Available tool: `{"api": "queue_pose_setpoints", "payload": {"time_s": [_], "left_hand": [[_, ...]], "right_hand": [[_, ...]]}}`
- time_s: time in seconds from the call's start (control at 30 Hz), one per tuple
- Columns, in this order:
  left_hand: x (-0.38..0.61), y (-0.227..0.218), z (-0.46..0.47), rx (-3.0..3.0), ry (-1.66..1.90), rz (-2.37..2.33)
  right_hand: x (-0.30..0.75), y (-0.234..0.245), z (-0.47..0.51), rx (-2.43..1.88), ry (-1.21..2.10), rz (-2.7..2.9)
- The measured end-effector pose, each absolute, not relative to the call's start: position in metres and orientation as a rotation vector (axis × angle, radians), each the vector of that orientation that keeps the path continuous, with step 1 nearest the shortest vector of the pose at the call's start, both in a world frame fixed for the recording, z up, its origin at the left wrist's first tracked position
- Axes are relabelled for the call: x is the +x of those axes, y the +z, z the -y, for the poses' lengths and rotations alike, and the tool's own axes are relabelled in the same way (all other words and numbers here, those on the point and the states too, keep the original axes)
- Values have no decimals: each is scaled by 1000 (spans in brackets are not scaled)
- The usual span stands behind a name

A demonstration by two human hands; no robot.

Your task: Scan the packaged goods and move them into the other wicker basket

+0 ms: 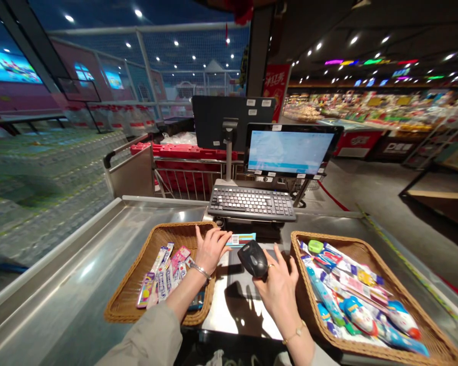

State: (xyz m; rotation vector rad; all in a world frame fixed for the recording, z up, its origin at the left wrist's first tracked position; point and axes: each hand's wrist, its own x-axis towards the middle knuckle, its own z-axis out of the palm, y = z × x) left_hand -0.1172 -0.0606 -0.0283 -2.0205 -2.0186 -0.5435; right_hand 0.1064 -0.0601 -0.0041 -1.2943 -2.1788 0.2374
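My left hand (210, 249) reaches over the inner rim of the left wicker basket (125, 297), its fingers closed on the end of a slim light-blue packet (243, 239) with a barcode facing up. In my right hand (280, 284) is a black barcode scanner (253, 258), gripped by its handle, its head just below the packet. Several small packs of sweets (162, 279) lie in the left basket, partly behind my left forearm. The right wicker basket (366, 244), beside my right hand, holds many colourful packets and character-shaped toys (359, 312).
A keyboard (254, 202) stands at the back of the metal counter (76, 284), below a lit monitor (290, 151). Another dark screen (223, 122) faces away. Behind are a metal cart (183, 178) with red crates (194, 151) and, at left, stacked bottle packs (41, 203).
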Motion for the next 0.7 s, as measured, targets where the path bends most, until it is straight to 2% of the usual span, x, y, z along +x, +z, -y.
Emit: {"api": "queue_pose_setpoints", "payload": {"time_s": [0.7], "left_hand": [[-113,-26,56,-1961,-592,1897]], "right_hand": [[108,-3,57,-1273,306,2173]]}}
